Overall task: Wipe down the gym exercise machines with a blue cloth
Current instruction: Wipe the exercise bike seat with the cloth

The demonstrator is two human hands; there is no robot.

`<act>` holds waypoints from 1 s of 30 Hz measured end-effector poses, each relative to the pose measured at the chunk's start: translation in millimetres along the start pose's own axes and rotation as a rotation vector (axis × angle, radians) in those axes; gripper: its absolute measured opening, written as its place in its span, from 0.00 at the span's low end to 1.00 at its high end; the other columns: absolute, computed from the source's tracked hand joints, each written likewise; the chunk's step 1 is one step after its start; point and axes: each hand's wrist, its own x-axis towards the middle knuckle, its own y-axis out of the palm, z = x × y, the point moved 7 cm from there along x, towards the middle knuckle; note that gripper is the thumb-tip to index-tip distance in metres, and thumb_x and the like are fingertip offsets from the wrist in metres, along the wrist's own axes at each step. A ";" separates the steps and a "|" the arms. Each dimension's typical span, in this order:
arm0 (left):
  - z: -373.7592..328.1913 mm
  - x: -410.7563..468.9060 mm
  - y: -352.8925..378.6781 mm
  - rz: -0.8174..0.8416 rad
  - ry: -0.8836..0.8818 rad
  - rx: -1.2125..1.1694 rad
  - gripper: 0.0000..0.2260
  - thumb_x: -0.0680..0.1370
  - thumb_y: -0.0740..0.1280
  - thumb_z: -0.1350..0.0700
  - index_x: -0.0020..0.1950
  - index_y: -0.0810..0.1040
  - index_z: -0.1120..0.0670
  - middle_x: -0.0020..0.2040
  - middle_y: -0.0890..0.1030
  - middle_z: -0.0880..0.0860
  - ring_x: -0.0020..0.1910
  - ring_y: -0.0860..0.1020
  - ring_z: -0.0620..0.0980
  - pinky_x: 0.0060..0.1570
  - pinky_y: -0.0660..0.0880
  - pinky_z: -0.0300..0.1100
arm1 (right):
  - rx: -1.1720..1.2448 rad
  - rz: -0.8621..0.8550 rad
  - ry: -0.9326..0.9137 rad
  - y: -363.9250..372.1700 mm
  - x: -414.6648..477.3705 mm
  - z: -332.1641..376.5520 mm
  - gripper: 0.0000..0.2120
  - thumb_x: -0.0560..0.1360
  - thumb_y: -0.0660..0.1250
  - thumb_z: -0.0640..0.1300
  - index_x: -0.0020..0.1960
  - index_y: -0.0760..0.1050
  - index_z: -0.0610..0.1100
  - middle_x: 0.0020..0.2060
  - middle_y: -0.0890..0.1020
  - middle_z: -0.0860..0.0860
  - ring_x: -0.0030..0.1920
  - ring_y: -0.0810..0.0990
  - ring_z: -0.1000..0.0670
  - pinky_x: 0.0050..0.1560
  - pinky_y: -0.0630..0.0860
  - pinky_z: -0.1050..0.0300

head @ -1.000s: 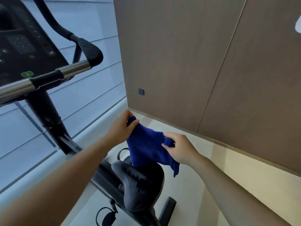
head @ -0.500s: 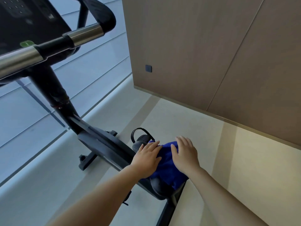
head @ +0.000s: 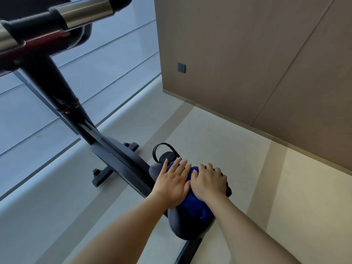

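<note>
Nearest the camera, the blue cloth (head: 194,206) is being pressed flat on the padded black saddle (head: 182,225) by the left hand (head: 174,184) and right hand (head: 208,182), fingers spread, nothing being gripped. Soft, light and limp, it is probably best pinched at a corner. Farther left, the bike's smooth black frame (head: 122,159) and chromed handlebar (head: 83,11) are being left untouched.

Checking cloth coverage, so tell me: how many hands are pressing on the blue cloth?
2. The left hand and right hand lie flat, side by side, on the blue cloth draped over the bike seat.
</note>
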 end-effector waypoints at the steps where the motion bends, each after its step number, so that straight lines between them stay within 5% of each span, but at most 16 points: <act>1: -1.1 -2.7 -1.1 -0.003 -0.013 -0.002 0.26 0.79 0.40 0.43 0.76 0.46 0.50 0.77 0.48 0.49 0.75 0.41 0.49 0.69 0.29 0.51 | 0.004 0.005 -0.015 -1.1 -1.3 0.8 0.21 0.78 0.46 0.54 0.62 0.69 0.46 0.62 0.72 0.46 0.60 0.69 0.41 0.59 0.67 0.41; 5: -8.6 -18.4 -5.9 -0.010 -0.064 0.019 0.28 0.79 0.40 0.41 0.76 0.43 0.52 0.78 0.47 0.51 0.75 0.41 0.52 0.69 0.30 0.50 | -0.015 -0.029 -0.080 -3.9 -19.7 -0.5 0.22 0.78 0.46 0.55 0.68 0.62 0.47 0.68 0.67 0.45 0.64 0.65 0.40 0.62 0.65 0.40; 10: -27.3 -64.9 5.7 0.056 -0.024 -0.057 0.29 0.79 0.40 0.39 0.75 0.36 0.52 0.76 0.37 0.51 0.73 0.32 0.51 0.69 0.29 0.49 | -0.007 -0.009 -0.105 8.4 -63.5 -8.6 0.28 0.79 0.48 0.53 0.75 0.42 0.48 0.76 0.44 0.45 0.74 0.44 0.38 0.70 0.52 0.38; 14: -31.2 -82.8 -1.5 0.013 0.034 -0.109 0.27 0.78 0.41 0.43 0.76 0.47 0.50 0.78 0.47 0.50 0.75 0.38 0.50 0.67 0.28 0.52 | 0.044 0.021 -0.141 27.1 -103.0 -7.4 0.30 0.79 0.47 0.54 0.75 0.37 0.47 0.75 0.35 0.46 0.73 0.33 0.40 0.71 0.47 0.38; 17: -23.0 -71.7 -21.4 -0.113 0.001 -0.164 0.25 0.78 0.44 0.47 0.75 0.55 0.51 0.76 0.56 0.49 0.76 0.46 0.48 0.69 0.32 0.51 | 0.199 -0.005 -0.067 25.3 -105.5 -6.7 0.28 0.80 0.48 0.56 0.76 0.44 0.49 0.76 0.38 0.48 0.74 0.34 0.42 0.71 0.46 0.37; 22: -18.1 -43.3 -12.9 -0.039 0.001 -0.066 0.24 0.80 0.41 0.45 0.76 0.45 0.49 0.77 0.47 0.47 0.75 0.41 0.46 0.66 0.27 0.47 | 0.162 -0.020 0.146 18.8 -74.2 -1.9 0.29 0.79 0.44 0.58 0.75 0.39 0.51 0.75 0.38 0.47 0.73 0.37 0.38 0.68 0.51 0.31; 30: -14.5 -25.8 2.4 -0.012 -0.028 0.010 0.26 0.78 0.35 0.42 0.75 0.40 0.48 0.77 0.43 0.46 0.74 0.37 0.45 0.65 0.25 0.48 | 0.130 -0.034 0.166 22.7 -56.0 -3.4 0.30 0.78 0.46 0.58 0.75 0.39 0.51 0.76 0.42 0.45 0.73 0.44 0.35 0.66 0.57 0.33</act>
